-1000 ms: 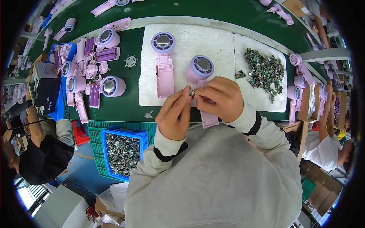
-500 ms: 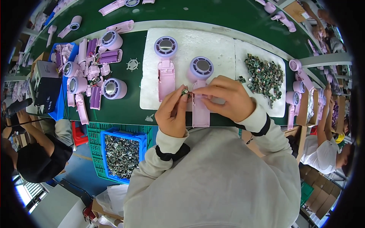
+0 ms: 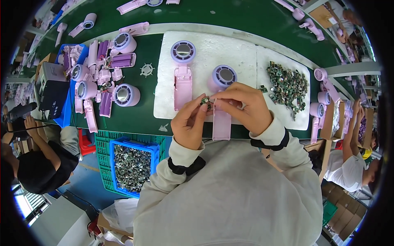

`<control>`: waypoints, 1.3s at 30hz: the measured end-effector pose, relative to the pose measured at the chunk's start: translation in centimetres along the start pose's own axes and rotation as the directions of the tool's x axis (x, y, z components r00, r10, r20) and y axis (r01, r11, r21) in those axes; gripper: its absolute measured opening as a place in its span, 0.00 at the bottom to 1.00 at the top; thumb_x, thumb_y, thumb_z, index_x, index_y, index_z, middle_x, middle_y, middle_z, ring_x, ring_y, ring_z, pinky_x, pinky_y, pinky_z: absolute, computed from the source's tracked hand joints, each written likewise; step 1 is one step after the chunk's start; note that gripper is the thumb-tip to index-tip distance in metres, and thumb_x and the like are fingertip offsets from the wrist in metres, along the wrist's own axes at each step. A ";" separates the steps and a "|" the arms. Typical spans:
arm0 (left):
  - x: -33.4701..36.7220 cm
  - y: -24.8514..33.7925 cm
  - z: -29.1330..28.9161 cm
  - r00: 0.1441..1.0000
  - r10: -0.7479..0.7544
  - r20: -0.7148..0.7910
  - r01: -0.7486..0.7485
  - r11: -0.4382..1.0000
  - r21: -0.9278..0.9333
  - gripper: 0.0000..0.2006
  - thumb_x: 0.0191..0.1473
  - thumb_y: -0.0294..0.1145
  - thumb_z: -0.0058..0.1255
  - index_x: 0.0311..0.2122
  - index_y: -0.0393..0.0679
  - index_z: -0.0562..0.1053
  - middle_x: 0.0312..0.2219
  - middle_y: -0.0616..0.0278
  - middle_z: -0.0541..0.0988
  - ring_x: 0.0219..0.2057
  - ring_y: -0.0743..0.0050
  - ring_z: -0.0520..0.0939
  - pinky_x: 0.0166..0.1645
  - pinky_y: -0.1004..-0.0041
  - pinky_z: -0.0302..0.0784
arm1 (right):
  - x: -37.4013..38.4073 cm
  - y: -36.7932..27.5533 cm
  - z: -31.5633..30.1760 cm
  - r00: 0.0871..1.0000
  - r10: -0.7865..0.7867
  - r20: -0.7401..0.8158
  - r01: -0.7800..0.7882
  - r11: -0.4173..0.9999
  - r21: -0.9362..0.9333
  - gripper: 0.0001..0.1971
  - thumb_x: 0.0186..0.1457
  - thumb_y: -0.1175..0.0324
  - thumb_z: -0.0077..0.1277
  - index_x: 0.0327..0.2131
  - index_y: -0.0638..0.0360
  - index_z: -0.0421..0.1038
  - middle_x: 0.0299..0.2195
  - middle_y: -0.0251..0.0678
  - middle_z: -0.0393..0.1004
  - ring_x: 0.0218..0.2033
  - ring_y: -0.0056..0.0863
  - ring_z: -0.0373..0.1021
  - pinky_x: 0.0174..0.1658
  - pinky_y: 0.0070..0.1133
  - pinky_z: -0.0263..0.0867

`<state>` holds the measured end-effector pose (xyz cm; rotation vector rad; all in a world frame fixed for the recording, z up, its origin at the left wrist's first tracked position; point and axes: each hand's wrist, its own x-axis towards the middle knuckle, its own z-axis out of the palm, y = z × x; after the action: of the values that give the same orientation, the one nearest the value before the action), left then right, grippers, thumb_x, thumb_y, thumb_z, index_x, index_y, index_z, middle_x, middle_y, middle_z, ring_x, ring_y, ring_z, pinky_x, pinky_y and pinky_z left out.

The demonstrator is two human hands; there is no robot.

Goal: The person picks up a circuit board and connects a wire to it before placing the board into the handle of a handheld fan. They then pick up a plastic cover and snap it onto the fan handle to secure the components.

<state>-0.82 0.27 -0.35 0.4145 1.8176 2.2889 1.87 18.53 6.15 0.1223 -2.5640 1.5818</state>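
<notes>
My left hand pinches a small green circuit board between thumb and fingertips. Close beside it, the fingers of my right hand are closed on what looks like a thin dark wire at the board's edge. Under my hands lies a pink handheld fan with a round lilac head and a hollow handle; my right hand hides the joint between them. To its left on the white foam board rests a second such fan, with its lilac head and opened pink handle.
A heap of green circuit boards covers the foam's right side. Fan heads and pink and purple handle parts crowd the left of the green table. Below the table edge stands a blue crate of boards. Co-workers sit at both sides.
The table and its things appear slightly farther right and lower in view. Both hands keep their pinch at the board, the right hand a little nearer the left.
</notes>
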 end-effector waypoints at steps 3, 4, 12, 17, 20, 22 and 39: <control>0.1 0.0 -0.2 0.999 -0.038 0.011 0.038 0.999 -0.034 0.16 0.64 0.18 0.49 0.56 0.33 0.73 0.45 0.53 0.79 0.44 0.69 0.83 0.50 0.72 0.83 | 0.1 -0.8 0.4 0.977 0.209 -0.033 -0.209 0.978 0.006 0.08 0.54 0.72 0.64 0.37 0.60 0.81 0.28 0.30 0.75 0.24 0.17 0.66 0.28 0.17 0.62; 0.2 0.0 -0.1 0.999 -0.038 0.012 0.039 0.999 -0.034 0.16 0.64 0.18 0.49 0.56 0.33 0.73 0.45 0.53 0.79 0.44 0.69 0.83 0.50 0.72 0.83 | 0.1 -0.8 0.5 0.977 0.210 -0.035 -0.210 0.978 0.007 0.08 0.54 0.72 0.64 0.37 0.60 0.81 0.28 0.30 0.75 0.24 0.17 0.66 0.28 0.17 0.62; 0.1 -0.1 0.1 0.998 -0.036 0.045 0.037 0.999 -0.026 0.16 0.64 0.18 0.49 0.56 0.33 0.73 0.44 0.53 0.79 0.42 0.69 0.84 0.48 0.73 0.83 | 0.0 0.8 1.6 0.961 -0.232 -0.150 0.161 0.912 -0.378 0.09 0.49 0.73 0.65 0.36 0.59 0.80 0.25 0.33 0.73 0.23 0.25 0.70 0.27 0.22 0.66; 0.1 -0.2 0.2 0.999 0.030 0.010 -0.031 0.996 0.082 0.15 0.63 0.18 0.51 0.54 0.35 0.75 0.44 0.54 0.80 0.41 0.72 0.84 0.45 0.75 0.82 | 0.4 0.7 1.1 0.929 -0.363 -0.066 0.281 0.813 -0.509 0.10 0.45 0.75 0.64 0.34 0.59 0.77 0.27 0.35 0.72 0.26 0.32 0.71 0.28 0.26 0.69; -0.1 -0.1 0.1 0.998 0.055 0.019 -0.058 0.976 0.211 0.15 0.62 0.17 0.52 0.53 0.36 0.76 0.43 0.54 0.81 0.40 0.73 0.84 0.44 0.76 0.81 | 0.4 0.8 0.5 0.923 -0.384 0.010 0.333 0.786 -0.522 0.11 0.45 0.75 0.64 0.34 0.60 0.76 0.29 0.35 0.72 0.27 0.34 0.72 0.28 0.26 0.69; -0.2 -0.1 0.1 0.994 0.104 0.028 -0.107 0.954 0.278 0.15 0.61 0.17 0.53 0.53 0.37 0.77 0.43 0.53 0.81 0.39 0.71 0.85 0.43 0.76 0.80 | 0.7 1.0 0.0 0.905 -0.416 0.093 0.402 0.761 -0.509 0.11 0.45 0.75 0.63 0.34 0.60 0.75 0.29 0.35 0.71 0.28 0.34 0.71 0.29 0.27 0.69; -0.3 0.3 0.6 0.960 0.220 0.173 -0.275 0.853 0.444 0.18 0.57 0.13 0.53 0.53 0.35 0.77 0.43 0.50 0.80 0.39 0.63 0.85 0.43 0.72 0.81 | 1.7 1.6 -3.0 0.866 -0.361 0.345 0.481 0.790 -0.381 0.08 0.46 0.76 0.60 0.33 0.60 0.73 0.29 0.37 0.69 0.29 0.37 0.71 0.31 0.29 0.69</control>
<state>-0.33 0.67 0.00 0.8850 2.3654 1.8901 0.19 21.88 6.32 0.8412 -2.7467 0.8170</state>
